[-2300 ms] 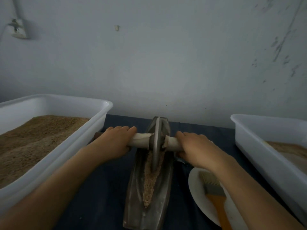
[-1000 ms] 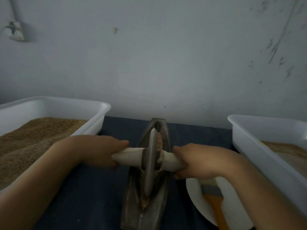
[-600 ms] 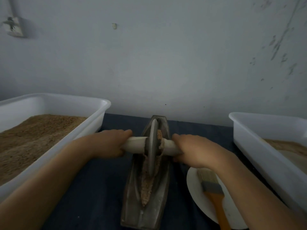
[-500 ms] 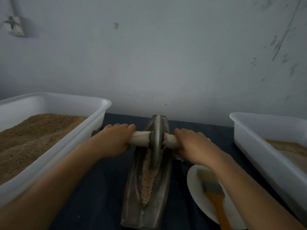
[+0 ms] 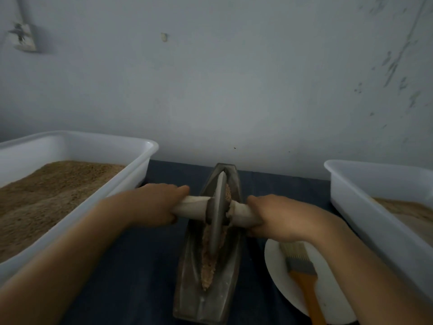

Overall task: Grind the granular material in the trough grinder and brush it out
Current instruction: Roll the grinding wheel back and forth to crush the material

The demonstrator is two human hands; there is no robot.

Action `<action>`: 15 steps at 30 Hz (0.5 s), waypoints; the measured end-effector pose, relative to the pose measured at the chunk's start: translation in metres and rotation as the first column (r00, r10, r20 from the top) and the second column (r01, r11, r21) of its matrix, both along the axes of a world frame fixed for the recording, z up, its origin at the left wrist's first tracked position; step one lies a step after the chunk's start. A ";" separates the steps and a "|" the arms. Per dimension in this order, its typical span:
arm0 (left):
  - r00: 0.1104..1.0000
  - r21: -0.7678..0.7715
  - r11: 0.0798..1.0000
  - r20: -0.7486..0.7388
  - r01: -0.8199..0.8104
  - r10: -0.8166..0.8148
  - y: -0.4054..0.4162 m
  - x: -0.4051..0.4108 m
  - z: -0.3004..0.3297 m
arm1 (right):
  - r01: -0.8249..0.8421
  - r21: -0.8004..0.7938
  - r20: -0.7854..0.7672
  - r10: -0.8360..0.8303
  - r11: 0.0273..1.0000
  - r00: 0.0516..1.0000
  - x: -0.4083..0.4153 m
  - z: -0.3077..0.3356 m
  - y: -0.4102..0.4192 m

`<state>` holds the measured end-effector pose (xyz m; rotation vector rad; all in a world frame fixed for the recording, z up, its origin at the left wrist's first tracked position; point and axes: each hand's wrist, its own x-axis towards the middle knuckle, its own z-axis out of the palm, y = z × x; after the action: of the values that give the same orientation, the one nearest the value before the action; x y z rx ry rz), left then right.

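Observation:
A grey boat-shaped trough grinder (image 5: 191,301) lies lengthwise in front of me on the dark cloth. Its metal grinding wheel (image 5: 218,214) stands upright in the groove near the middle. Pale brown granular material (image 5: 208,263) fills the groove before and behind the wheel. My left hand (image 5: 154,205) grips the left end of the pale wooden axle (image 5: 192,206). My right hand (image 5: 278,215) grips the right end. A brush (image 5: 302,270) with an orange handle lies on a white plate (image 5: 278,275) right of the trough, partly under my right forearm.
A white bin (image 5: 131,170) holding brown granular material stands at the left. A second white bin (image 5: 356,195) with a thinner layer stands at the right. A grey wall rises just behind the table's far edge.
The wheel rolled back toward me from the far end of the trough, with both hands still on the axle. More material now shows behind the wheel.

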<state>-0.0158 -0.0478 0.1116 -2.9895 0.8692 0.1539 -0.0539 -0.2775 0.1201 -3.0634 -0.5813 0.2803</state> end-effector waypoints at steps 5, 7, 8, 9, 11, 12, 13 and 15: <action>0.968 0.057 0.998 -0.249 0.032 -0.016 0.008 -0.017 0.020 | -0.047 -0.025 -0.152 0.043 0.999 0.987 -0.022 0.019 0.003; 0.963 0.045 0.998 -0.270 0.032 -0.019 0.008 -0.017 0.021 | -0.041 -0.019 -0.170 0.038 0.999 0.985 -0.023 0.019 0.003; 0.963 0.040 0.999 -0.268 0.025 -0.013 0.007 -0.016 0.020 | -0.035 -0.014 -0.169 0.032 0.999 0.985 -0.022 0.018 0.003; 0.968 0.037 0.999 -0.251 0.017 -0.007 0.006 -0.013 0.018 | -0.025 -0.005 -0.160 0.024 1.000 0.987 -0.019 0.017 0.003; 0.985 0.027 1.000 -0.174 -0.006 0.011 0.002 -0.005 0.010 | 0.005 0.014 -0.130 -0.003 1.000 0.992 -0.010 0.012 0.002; 0.993 0.012 1.000 -0.113 -0.021 0.022 0.000 -0.001 0.006 | 0.023 0.017 -0.103 -0.021 1.000 0.994 -0.004 0.008 0.001; 0.999 -0.003 0.999 -0.029 -0.034 0.034 -0.002 0.004 0.001 | 0.042 0.016 -0.062 -0.041 0.999 0.997 0.002 0.003 -0.001; 0.977 -0.023 0.998 0.206 -0.056 0.060 -0.006 0.014 -0.014 | 0.070 0.023 0.092 -0.072 0.997 0.993 0.015 -0.009 -0.004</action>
<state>-0.0013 -0.0542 0.0976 -2.9779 0.7649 -0.1626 -0.0391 -0.2819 0.1111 -3.0831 -0.4741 0.1306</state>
